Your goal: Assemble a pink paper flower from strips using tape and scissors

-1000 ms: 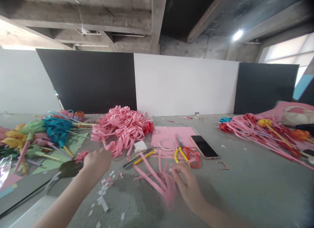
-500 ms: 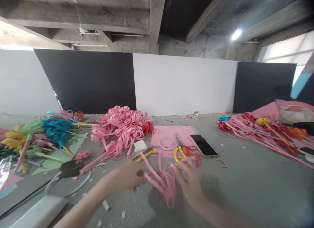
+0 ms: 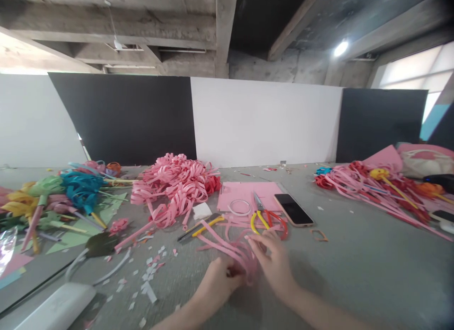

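A bunch of pink paper strips (image 3: 238,250), joined at its near end and fanning out away from me, is between my hands. My left hand (image 3: 220,279) is closed at the near end of the bunch, its fingertips partly hidden. On the other side, my right hand (image 3: 272,259) pinches the curled end of one strip between thumb and fingers. Just beyond my right hand lie scissors (image 3: 262,216) with one yellow and one red handle. A yellow-and-black cutter knife (image 3: 207,225) rests beyond my left hand.
Pink paper sheets (image 3: 241,190) carry a clear ring (image 3: 239,207); a phone (image 3: 293,210) lies beside them. A heap of curled pink strips (image 3: 177,188), coloured paper flowers (image 3: 81,188) and a white device (image 3: 56,306) are leftward. Paper scraps (image 3: 151,273) dot the table. More strips (image 3: 358,181) lie right.
My left hand has moved right, from the outer strip ends to the near end of the bunch, uncovering scraps and the knife. My right hand has stayed nearly in place.
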